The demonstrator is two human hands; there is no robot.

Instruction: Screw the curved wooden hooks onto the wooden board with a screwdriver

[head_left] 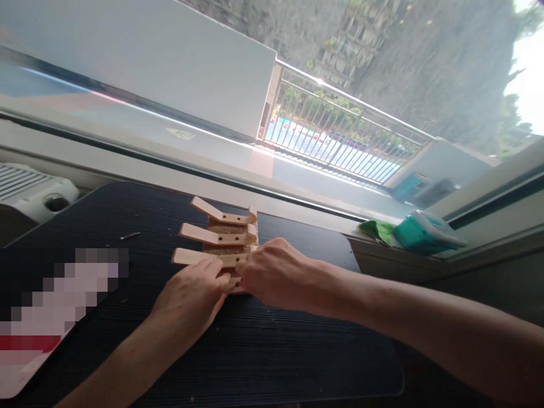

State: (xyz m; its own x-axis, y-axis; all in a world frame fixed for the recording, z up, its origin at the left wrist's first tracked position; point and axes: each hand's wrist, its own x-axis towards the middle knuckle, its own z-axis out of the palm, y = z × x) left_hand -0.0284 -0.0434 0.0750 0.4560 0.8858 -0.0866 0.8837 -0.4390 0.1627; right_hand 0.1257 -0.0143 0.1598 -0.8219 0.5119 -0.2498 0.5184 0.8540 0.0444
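Several pale wooden hooks, each with dark screw holes, lie side by side across a brown backing piece [225,248]. The top hook [232,217] and the second hook [229,238] show their long arms to the left and short bent ends to the right. Below them is a third hook [187,257]. My left hand [193,289] is closed over the lowest wooden hook [235,283], whose long arm it hides. My right hand [272,275] is closed at that hook's right end, its fingertips beside a screw hole; its fingers are partly hidden.
The hooks rest on a dark table [297,351] against a window. A small thin stick [130,236] lies at upper left, and a blurred-out flat object [55,317] at left. A white appliance [38,192] stands beyond the left edge; a teal container [425,232] and green cloth [378,230] sit right.
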